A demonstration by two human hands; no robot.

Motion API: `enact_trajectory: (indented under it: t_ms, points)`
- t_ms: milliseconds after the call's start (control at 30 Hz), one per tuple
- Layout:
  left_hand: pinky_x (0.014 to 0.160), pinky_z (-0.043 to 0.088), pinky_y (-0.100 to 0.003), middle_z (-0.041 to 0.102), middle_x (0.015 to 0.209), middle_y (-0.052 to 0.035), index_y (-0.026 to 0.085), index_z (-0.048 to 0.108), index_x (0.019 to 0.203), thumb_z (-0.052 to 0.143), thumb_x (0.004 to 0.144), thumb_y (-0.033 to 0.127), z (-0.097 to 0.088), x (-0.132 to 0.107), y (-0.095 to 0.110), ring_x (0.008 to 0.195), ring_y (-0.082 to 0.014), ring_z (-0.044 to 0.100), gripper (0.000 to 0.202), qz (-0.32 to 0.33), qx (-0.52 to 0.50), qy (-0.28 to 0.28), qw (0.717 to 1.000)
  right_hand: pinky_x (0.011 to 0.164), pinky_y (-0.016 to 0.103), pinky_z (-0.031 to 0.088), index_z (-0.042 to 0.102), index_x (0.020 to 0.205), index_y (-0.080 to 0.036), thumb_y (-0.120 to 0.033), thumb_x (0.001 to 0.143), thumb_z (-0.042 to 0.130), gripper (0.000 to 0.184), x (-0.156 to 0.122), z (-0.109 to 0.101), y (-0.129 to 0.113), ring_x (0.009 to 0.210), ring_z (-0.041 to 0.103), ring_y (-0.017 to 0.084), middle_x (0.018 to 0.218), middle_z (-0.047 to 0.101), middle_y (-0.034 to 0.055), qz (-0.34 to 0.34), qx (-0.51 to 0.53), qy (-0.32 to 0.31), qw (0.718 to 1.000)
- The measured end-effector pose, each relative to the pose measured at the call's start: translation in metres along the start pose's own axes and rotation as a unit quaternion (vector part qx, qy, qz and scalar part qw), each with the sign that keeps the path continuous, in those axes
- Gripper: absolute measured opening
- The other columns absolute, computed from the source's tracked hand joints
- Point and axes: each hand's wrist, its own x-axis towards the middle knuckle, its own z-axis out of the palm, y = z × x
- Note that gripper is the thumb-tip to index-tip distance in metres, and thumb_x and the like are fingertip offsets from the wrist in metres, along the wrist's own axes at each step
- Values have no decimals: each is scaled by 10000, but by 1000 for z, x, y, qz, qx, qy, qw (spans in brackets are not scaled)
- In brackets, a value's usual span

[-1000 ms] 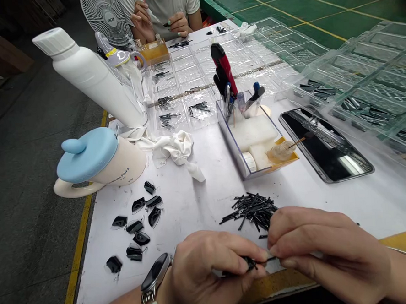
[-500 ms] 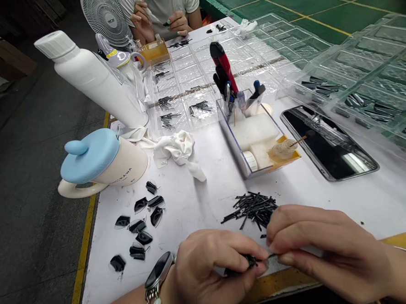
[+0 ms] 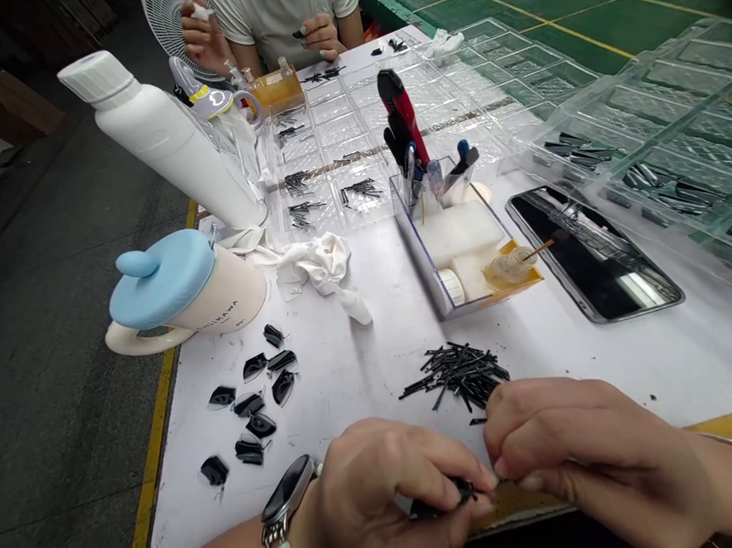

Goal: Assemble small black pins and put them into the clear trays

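Observation:
My left hand (image 3: 404,491), with a watch and a beaded bracelet at the wrist, is closed on a small black piece (image 3: 463,490) that shows between thumb and fingers. Fingertip to fingertip with it, my right hand (image 3: 575,451) is pinched at the right end of that piece; what it grips is mostly hidden by the fingers. Just beyond both hands lies a pile of thin black strips (image 3: 459,372). To the left, several black glossy pieces with clear edges (image 3: 248,405) are spread over the white table top (image 3: 347,374).
A blue-lidded mug (image 3: 186,285) and a white bottle (image 3: 172,145) stand left. An organizer box (image 3: 463,243) with pens and a phone (image 3: 594,252) are ahead and right. Clear trays (image 3: 643,141) are stacked at right. A co-worker's hands (image 3: 320,37) are across the table.
Both my hands have shifted slightly right, still together at the fingertips. Across the table, the co-worker's raised hand has moved left, away from their other hand.

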Motion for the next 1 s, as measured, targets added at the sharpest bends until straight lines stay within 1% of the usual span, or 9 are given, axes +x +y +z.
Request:
enact_trajectory:
  t_ms: [233, 333, 400, 467, 567, 667, 833, 933, 1000]
  points:
    - [580, 587, -171, 776, 785, -40, 231, 456, 778, 731, 746, 57, 1, -1, 0, 590, -144, 729, 327, 13, 7, 2, 1000, 736, 246, 513, 544, 1033, -140, -2, 859, 461, 237, -1, 1, 0, 820, 587, 138, 858, 640, 73, -9, 4, 2, 1000]
    - [622, 605, -195, 776, 817, -45, 220, 498, 794, 723, 713, -9, 2, -3, -2, 645, -154, 738, 332, -2, -44, 36, 998, 707, 228, 523, 556, 1028, -132, -1, 852, 484, 231, 0, 1, -1, 802, 590, 126, 846, 633, 65, -8, -27, 30, 999]
    - [654, 616, -215, 773, 829, -30, 212, 521, 794, 711, 695, -49, 6, -5, -3, 691, -155, 741, 338, -40, -103, 80, 991, 718, 242, 539, 565, 1070, -124, -7, 856, 499, 253, 0, 1, -1, 815, 606, 132, 875, 636, 75, -28, -85, 63, 994]
    - [665, 617, -208, 768, 825, -12, 200, 526, 794, 700, 711, -48, 10, -5, -4, 702, -141, 741, 315, -116, -198, 119, 966, 744, 269, 555, 580, 1098, -124, -28, 866, 524, 257, 0, 0, -2, 833, 626, 150, 908, 653, 89, -59, -164, 94, 980]
    - [626, 608, -174, 761, 795, -9, 188, 508, 875, 720, 764, 43, 16, -3, -6, 656, -122, 737, 280, -248, -356, 135, 891, 747, 285, 565, 607, 1066, -119, -46, 872, 555, 214, 1, -1, -3, 849, 638, 169, 921, 671, 97, -80, -246, 122, 958]
    - [578, 604, -165, 756, 787, -15, 175, 482, 885, 764, 754, 106, 16, 2, -8, 613, -121, 731, 318, -317, -423, 151, 836, 731, 265, 548, 605, 1060, -93, 4, 841, 563, 243, 2, -1, -5, 881, 619, 170, 913, 653, 93, -68, -266, 148, 950]
    - [545, 595, -161, 722, 847, -25, 132, 509, 766, 800, 711, 136, 12, 6, -10, 587, -116, 720, 296, -343, -409, 187, 825, 764, 279, 495, 571, 1171, -197, -24, 840, 575, 374, -9, -5, -6, 932, 563, 170, 1054, 584, 57, 0, -316, 190, 929]
    - [468, 550, -133, 651, 702, 31, 142, 524, 776, 818, 684, 185, 13, 5, -9, 498, -91, 675, 310, -363, -392, 176, 827, 788, 323, 476, 563, 1249, -250, -83, 823, 634, 463, -23, -6, -5, 931, 542, 199, 1105, 549, 46, -3, -339, 173, 925]
    - [437, 501, -97, 627, 652, 40, 147, 534, 780, 827, 658, 177, 14, 3, -9, 462, -54, 619, 318, -373, -369, 165, 835, 805, 342, 468, 572, 1275, -265, -106, 779, 702, 537, -32, -2, -2, 925, 548, 214, 1080, 564, 38, -10, -313, 163, 935]
